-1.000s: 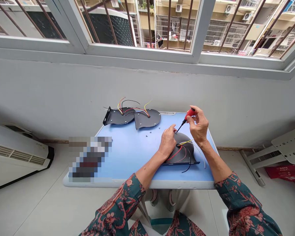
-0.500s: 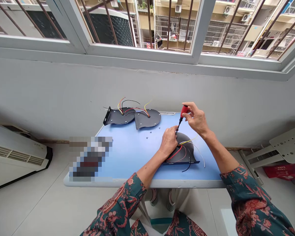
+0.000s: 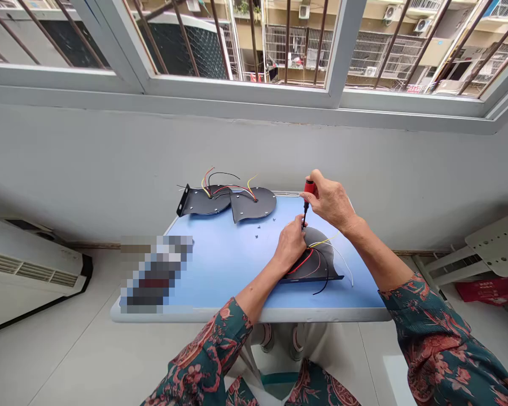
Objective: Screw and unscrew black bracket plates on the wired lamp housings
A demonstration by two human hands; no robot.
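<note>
A red-handled screwdriver point(image 3: 309, 192) is gripped in my right hand point(image 3: 331, 201), its dark shaft pointing nearly straight down. Its tip meets the far left edge of a black rounded metal plate point(image 3: 322, 262) with a straight flanged side toward me. Red, yellow, white and black wires come out of the plate's middle. My left hand point(image 3: 290, 243) holds the plate's left edge, fingertips close to the screwdriver's tip; what lies under those fingers is hidden. Several small screws point(image 3: 258, 227) lie loose on the blue tabletop point(image 3: 224, 259), left of my left hand.
Two similar black plates with wires, one at the far left point(image 3: 205, 203) and one beside it point(image 3: 254, 204), lie along the table's back edge. A blurred patch point(image 3: 152, 282) covers the table's left side. Behind stand a wall and a barred window.
My right hand has shifted a little left, and the screwdriver has swung from a rightward lean to nearly upright. My left hand and the plate have stayed about where they were.
</note>
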